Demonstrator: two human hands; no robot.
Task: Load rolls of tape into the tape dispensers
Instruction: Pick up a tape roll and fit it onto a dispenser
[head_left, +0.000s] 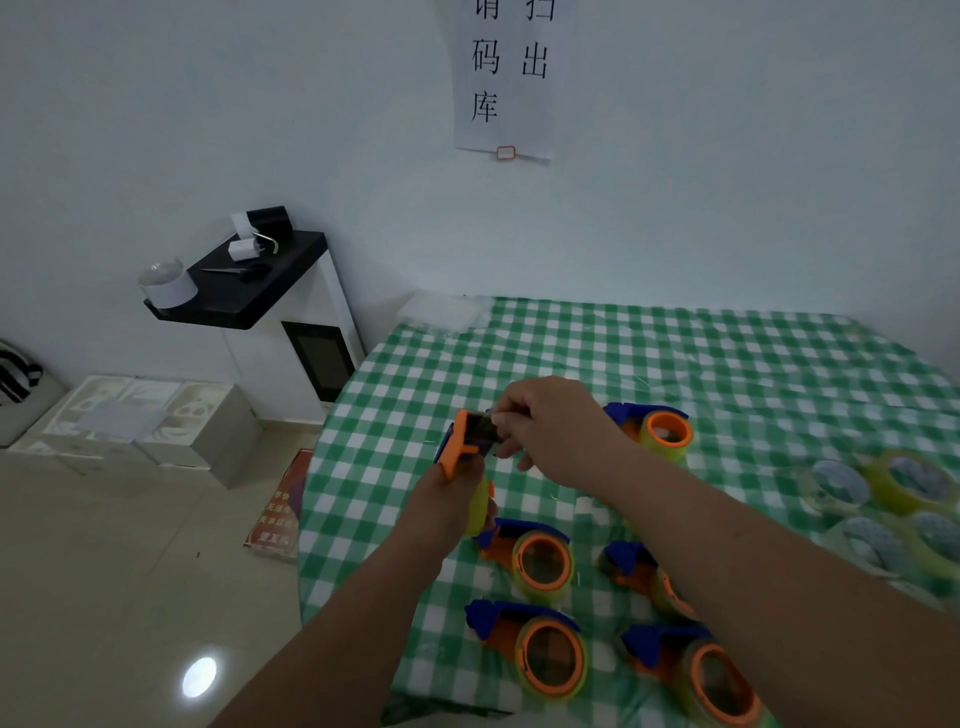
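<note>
Both hands are up over the near-left part of the table (727, 353), working one tape dispenser (460, 441). My left hand (449, 499) grips it from below, fingers curled round the body with the yellowish roll (479, 506) seated against the palm. My right hand (545, 426) pinches at the dark front end of the dispenser, where I judge the tape's free end is being fed; the strip itself is too blurred to make out.

I'd expect the dispenser to be light, stiff plastic, safe to clamp by its orange frame, keeping clear of the cutter end. Tape should be thin, sticky and quick to fold on itself, so it wants a hold at the very tip, kept taut.

Orange frame, blue guard on the others: five loaded dispensers (540, 558) lie on the green checked cloth nearer me and to the right. Spare rolls (906, 480), clear yellowish, sit at the far right.
</note>
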